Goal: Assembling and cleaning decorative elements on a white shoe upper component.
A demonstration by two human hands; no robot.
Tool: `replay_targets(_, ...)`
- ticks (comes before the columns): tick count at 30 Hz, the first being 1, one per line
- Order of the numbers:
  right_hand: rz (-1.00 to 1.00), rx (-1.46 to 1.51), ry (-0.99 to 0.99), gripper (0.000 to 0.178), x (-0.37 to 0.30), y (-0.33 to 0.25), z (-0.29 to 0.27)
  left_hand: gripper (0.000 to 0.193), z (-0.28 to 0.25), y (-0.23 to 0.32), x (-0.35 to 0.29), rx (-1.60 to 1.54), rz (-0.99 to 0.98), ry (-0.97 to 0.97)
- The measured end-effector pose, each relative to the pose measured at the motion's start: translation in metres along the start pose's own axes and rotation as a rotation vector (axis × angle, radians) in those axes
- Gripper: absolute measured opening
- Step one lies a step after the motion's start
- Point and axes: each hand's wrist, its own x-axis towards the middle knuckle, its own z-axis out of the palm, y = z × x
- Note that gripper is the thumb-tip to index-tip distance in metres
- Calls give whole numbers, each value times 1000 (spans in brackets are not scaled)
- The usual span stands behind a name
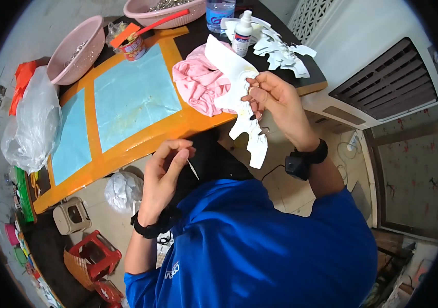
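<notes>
My right hand (275, 102) is closed on a long white card (229, 61) with notched, jagged edges. The card hangs tilted past the table's front edge, partly over a crumpled pink cloth (201, 77). Small thin metal bits show by my right fingertips, too fine to name. Lower and to the left, in front of the table edge, my left hand (165, 174) pinches a thin white pointed stick (193, 168) that slants downward. Its upper end is hidden in my fingers. The two hands are apart.
Light blue sheets (136, 97) are fixed to the table with orange tape (188, 126). Behind are pink baskets (77, 49) of metal pieces, a small tub (134, 49), a white bottle (242, 36) and more notched white cards (283, 51). A red stool (98, 254) stands on the floor.
</notes>
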Motion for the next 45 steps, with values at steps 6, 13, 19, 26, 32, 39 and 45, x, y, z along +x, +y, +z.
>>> replay_targets(6,-71,-97,105,22,8,-2,-29,19,-2,-5,-1,52,-13,18)
replay_targets(13,-132,-145,178,22,19,-10,-56,20,-11,-11,4,177,147,108)
replay_targets(19,-89,-171,242,25,23,-18,-67,23,-21,-1,18,206,210,205)
replay_targets(26,-149,-20,147,20,36,-7,-23,31,15,1,33,-120,140,14)
replay_targets(32,-199,74,-28,19,55,-6,42,55,28,20,56,-257,43,24)
replay_targets(39,-134,74,-160,16,74,-3,86,46,-1,15,64,-464,116,103)
replay_targets(45,19,238,-234,26,102,2,109,43,-28,15,77,-332,214,142)
